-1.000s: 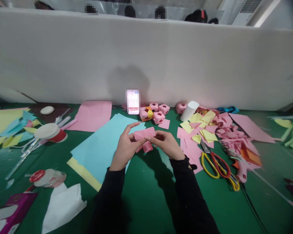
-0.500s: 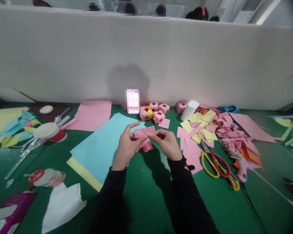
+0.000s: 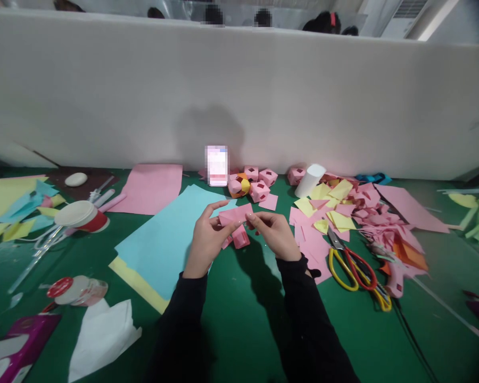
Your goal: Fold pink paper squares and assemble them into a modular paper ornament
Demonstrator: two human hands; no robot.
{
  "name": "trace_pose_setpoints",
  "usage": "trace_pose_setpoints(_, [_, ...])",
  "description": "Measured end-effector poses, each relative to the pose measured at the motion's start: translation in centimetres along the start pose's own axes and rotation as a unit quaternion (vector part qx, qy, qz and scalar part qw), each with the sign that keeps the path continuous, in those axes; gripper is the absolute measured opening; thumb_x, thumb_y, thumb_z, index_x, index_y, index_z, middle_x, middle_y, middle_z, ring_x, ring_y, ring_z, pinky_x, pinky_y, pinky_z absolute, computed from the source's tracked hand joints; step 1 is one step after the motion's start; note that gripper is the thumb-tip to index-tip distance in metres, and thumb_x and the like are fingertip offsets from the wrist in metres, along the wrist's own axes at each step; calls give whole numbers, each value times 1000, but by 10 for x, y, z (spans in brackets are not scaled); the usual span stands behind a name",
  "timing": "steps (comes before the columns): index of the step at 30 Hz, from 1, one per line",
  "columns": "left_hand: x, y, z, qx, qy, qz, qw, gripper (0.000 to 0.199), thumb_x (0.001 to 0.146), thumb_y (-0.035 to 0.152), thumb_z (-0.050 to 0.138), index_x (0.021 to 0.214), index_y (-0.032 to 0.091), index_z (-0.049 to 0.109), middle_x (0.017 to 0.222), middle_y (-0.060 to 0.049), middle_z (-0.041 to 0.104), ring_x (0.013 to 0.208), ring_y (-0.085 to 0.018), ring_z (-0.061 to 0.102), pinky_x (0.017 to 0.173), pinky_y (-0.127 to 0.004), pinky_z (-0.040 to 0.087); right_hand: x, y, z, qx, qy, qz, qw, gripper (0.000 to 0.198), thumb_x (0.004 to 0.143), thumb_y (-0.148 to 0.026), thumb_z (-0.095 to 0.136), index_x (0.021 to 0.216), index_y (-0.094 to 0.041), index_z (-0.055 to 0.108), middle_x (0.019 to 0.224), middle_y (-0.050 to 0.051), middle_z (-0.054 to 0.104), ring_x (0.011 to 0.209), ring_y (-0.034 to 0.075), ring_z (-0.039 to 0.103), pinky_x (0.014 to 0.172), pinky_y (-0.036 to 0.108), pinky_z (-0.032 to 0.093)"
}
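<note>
A corridor of green tabletop (image 3: 243, 330) lies open between a person's black sleeves (image 3: 187, 308), leading from the near side up to the folded pink paper (image 3: 233, 214), which the left hand (image 3: 208, 236) and right hand (image 3: 275, 234) flank. A small pink folded piece (image 3: 240, 238) shows in the gap beneath. At left, blue sheets (image 3: 155, 244) lie flat, low enough to pass over, with a cup (image 3: 82, 215) and a jar (image 3: 80, 291) farther out. Ahead, an upright phone (image 3: 217, 166) and clustered pink paper shapes (image 3: 259, 190) crowd the white partition (image 3: 239, 74). At right, scissors (image 3: 350, 266) and heaped scraps (image 3: 369, 205) obstruct sideways passage.
</note>
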State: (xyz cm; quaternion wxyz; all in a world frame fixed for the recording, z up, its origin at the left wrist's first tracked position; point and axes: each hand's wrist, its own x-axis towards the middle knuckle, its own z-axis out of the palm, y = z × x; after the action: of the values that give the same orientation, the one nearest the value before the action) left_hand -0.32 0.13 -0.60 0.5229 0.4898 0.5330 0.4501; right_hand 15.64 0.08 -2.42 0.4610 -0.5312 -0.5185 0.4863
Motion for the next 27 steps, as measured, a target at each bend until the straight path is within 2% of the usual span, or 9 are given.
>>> trace_pose_setpoints(3, [1, -2, -1, -24, 4, 1, 1000, 60, 69, 33, 78, 123, 19, 56, 73, -1, 71, 63, -15, 64, 58, -24, 49, 0, -1, 3, 3, 22, -2, 1000, 41, 80, -54, 62, 72, -14, 69, 68, 4, 65, 64, 15, 57, 59, 25, 43])
trace_pose_setpoints(6, [2, -2, -3, -32, 16, 7, 999, 63, 67, 33, 80, 123, 18, 56, 72, -1, 71, 69, -17, 66, 65, -27, 51, 0, -1, 4, 10, 27, 1, 1000, 41, 79, -55, 63, 73, -14, 69, 68, 5, 66, 65, 16, 58, 58, 25, 43])
trace_pose_setpoints(13, [0, -1, -3, -27, 32, 3, 999, 65, 64, 33, 82, 122, 16, 59, 66, -1, 70, 63, -17, 65, 66, -28, 51, 1, 1, 3, 17, 22, -2, 1000, 42, 79, -56, 63, 74, -15, 70, 69, 4, 67, 66, 16, 59, 59, 26, 44])
trace_pose_setpoints(23, [2, -2, -3, -57, 45, -2, 997, 66, 66, 37, 82, 124, 17, 58, 75, -4, 74, 74, -20, 69, 78, -33, 53, 1, 0, 4, 20, 38, -2, 999, 42, 78, -57, 64, 79, -15, 71, 71, 5, 70, 67, 17, 61, 61, 27, 46])
trace_pose_setpoints(27, [3, -2, -4, -60, 65, -13, 996, 64, 67, 37, 82, 122, 17, 58, 75, -4, 74, 73, -19, 69, 78, -33, 53, 1, 1, 2, 12, 49, -2, 999, 43, 78, -57, 63, 78, -15, 71, 72, 6, 69, 69, 17, 62, 61, 27, 47])
